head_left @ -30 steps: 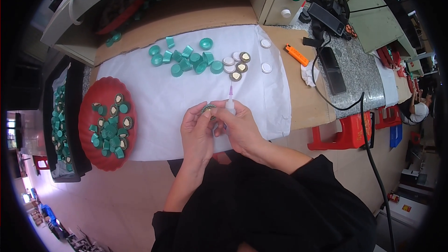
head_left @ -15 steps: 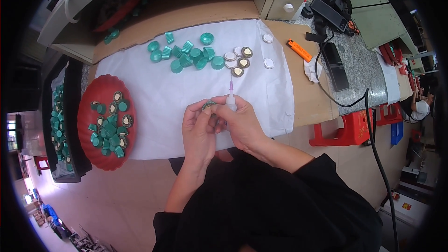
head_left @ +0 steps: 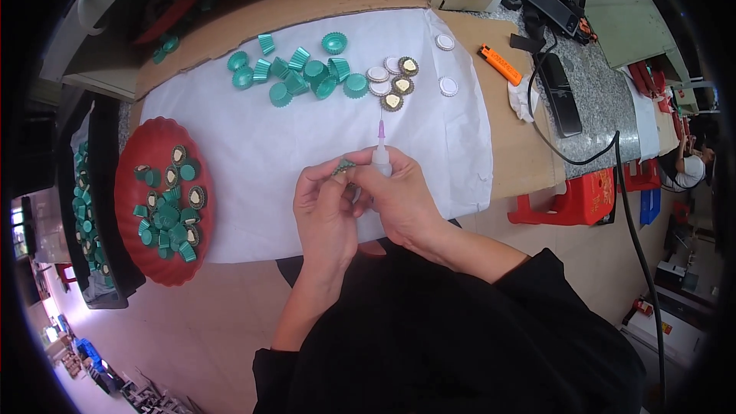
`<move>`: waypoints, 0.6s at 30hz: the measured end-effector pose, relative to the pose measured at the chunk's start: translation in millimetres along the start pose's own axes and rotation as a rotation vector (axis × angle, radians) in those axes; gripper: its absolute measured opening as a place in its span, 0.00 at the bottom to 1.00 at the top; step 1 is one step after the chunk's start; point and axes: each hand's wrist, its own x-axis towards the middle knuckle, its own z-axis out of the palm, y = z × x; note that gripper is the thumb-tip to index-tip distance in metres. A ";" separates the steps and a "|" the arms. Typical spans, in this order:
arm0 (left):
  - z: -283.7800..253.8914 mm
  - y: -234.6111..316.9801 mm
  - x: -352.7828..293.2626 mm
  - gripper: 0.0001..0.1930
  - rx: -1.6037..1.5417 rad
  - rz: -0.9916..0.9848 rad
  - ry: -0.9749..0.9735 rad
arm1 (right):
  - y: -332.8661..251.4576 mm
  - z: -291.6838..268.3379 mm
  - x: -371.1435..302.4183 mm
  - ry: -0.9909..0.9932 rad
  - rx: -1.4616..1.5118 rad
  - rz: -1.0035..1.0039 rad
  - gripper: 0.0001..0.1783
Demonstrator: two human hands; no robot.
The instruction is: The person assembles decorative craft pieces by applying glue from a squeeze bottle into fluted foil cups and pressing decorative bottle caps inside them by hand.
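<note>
Over the near part of the white sheet [head_left: 264, 146], my left hand [head_left: 325, 211] is closed on a small green fluted cap [head_left: 346, 164], mostly covered by fingers. My right hand [head_left: 405, 201] keeps a white squeeze bottle with a thin purple needle tip [head_left: 381, 155] upright against its palm. Its thumb and fingertips meet the left ones at the cap. Beyond them lie several loose green fluted caps [head_left: 314, 71]. A cluster of dark-rimmed caps with cream centres [head_left: 402, 85] sits beside white round caps [head_left: 378, 74].
To the left, a red scalloped tray [head_left: 129, 207] holds green caps; a black bin [head_left: 123, 261] with more stands beyond it. An orange cutter [head_left: 500, 66], a crumpled tissue [head_left: 522, 101] and a black cable [head_left: 567, 172] lie to the right. Red stools [head_left: 586, 198] stand below the table edge.
The view has shifted slightly, so the tray and caps appear a little farther left. My hands stay together at the cap, with the bottle still in the right one.
</note>
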 end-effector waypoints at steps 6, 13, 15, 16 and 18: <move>-2.5 -0.6 0.2 0.04 0.015 0.012 -0.018 | -1.1 1.5 0.6 0.030 -0.005 0.031 0.07; -2.6 2.8 1.2 0.17 -0.172 -0.027 -0.070 | -13.7 -4.8 -2.2 0.016 0.003 0.038 0.09; -1.0 4.7 0.3 0.17 -0.130 0.007 -0.061 | -19.4 -11.3 -5.1 0.017 0.006 -0.007 0.08; -0.1 4.6 0.1 0.17 -0.098 0.008 -0.081 | -23.8 -13.5 -6.5 0.044 -0.020 -0.014 0.07; 1.1 2.5 1.3 0.14 -0.050 0.018 -0.080 | -29.1 -20.7 -6.0 0.009 -0.029 -0.061 0.07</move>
